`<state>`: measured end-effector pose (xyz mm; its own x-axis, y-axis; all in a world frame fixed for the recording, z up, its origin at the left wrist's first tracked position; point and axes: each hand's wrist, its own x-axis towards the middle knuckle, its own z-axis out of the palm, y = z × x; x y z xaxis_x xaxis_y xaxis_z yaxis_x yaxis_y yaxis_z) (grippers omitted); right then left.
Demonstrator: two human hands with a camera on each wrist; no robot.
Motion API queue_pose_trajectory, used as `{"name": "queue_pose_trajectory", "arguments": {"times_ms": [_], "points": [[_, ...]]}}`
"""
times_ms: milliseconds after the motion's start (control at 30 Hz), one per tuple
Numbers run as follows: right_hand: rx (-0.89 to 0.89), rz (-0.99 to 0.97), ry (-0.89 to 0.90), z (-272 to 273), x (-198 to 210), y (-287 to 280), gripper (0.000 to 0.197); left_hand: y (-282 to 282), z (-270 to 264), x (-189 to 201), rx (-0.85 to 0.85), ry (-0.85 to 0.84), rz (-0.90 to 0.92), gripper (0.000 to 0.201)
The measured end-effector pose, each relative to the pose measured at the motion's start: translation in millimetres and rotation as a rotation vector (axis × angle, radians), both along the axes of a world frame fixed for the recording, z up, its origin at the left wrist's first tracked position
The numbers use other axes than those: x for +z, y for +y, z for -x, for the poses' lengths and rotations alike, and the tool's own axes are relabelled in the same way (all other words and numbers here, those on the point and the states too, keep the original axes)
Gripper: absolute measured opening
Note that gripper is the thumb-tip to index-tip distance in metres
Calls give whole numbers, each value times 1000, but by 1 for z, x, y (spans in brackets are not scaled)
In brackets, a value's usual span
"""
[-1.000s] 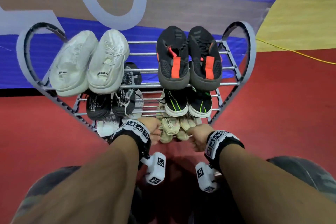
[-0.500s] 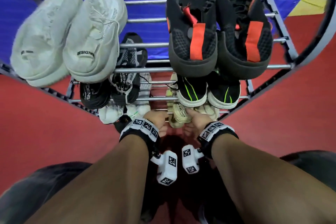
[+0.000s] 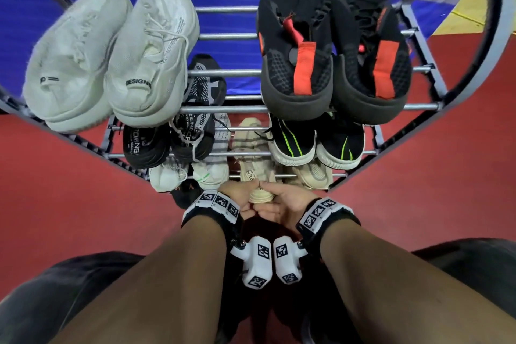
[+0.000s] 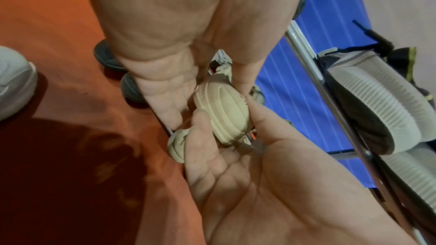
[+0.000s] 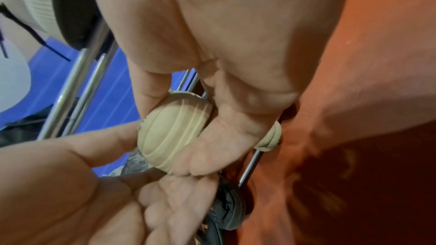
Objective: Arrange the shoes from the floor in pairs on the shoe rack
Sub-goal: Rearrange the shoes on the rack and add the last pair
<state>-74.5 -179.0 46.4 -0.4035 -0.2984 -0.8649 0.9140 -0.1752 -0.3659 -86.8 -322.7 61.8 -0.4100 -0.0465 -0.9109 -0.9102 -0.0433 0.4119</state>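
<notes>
Nearest, left hand (image 3: 240,201) and right hand (image 3: 282,204) cupped round the heel of one beige shoe (image 3: 261,195), fingers curled on either side, at the front of the lowest shelf of the shoe rack (image 3: 363,152). Best pushed in straight, toe first, heel level with its beige partner (image 3: 312,174) just beside it. Easing off only once settled on the bars. Further back, white pair (image 3: 111,58) and black-and-red pair (image 3: 332,47) already up top.

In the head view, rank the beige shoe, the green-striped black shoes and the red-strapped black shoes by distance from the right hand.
1. Beige shoe: held at the right hand, bottom tier.
2. Green-striped black shoes: middle tier, just above.
3. Red-strapped black shoes: top tier, right side.
</notes>
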Motion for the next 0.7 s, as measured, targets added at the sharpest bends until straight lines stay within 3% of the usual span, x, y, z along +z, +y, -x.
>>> {"name": "queue_pose_trajectory", "arguments": {"times_ms": [167, 333, 500, 600, 700], "points": [[-133, -26, 63, 1, -6, 12, 31, 18, 0, -2, 107, 109, -44, 3], [-186, -104, 132, 19, -9, 14, 23, 29, 9, -2, 126, 150, -76, 16], [-226, -108, 75, 19, -20, 10, 47, 30, 11, -12, 122, 209, -19, 24], [-254, -90, 11, 14, -18, 19, 45, 33, 12, -20, 100, 183, 51, 19], [-253, -130, -55, 10, -20, 42, 58, 36, 12, -32, 132, 187, 65, 30]]}}
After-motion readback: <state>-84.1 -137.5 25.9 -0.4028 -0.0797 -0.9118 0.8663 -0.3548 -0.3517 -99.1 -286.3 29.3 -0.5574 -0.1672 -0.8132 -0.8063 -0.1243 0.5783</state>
